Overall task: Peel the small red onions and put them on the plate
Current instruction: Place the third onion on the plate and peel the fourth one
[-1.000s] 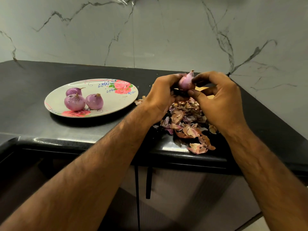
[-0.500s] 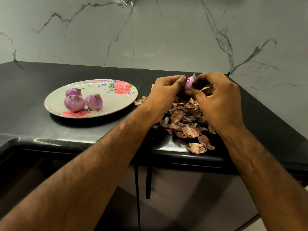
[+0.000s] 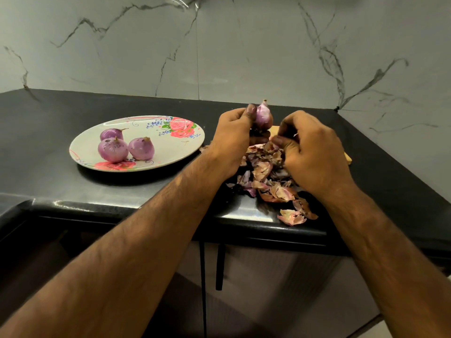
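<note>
My left hand (image 3: 234, 137) grips a small red onion (image 3: 264, 116), stem up, above the black counter. My right hand (image 3: 312, 154) is apart from the onion, lower and to its right. Its fingers are curled just over the heap of onion skins (image 3: 268, 179), and they seem to pinch a scrap of skin. Left of my hands a white plate with a rose pattern (image 3: 170, 152) holds three peeled onions (image 3: 112, 149).
A wooden board (image 3: 275, 130) pokes out from under the skins and my right hand. Loose skins reach the counter's front edge (image 3: 290, 217). Grey marble walls close the back and right side. Cabinet doors hang below the counter.
My right hand has let go of the onion and dropped down to the skin heap. My left hand keeps the onion and has turned it more upright.
</note>
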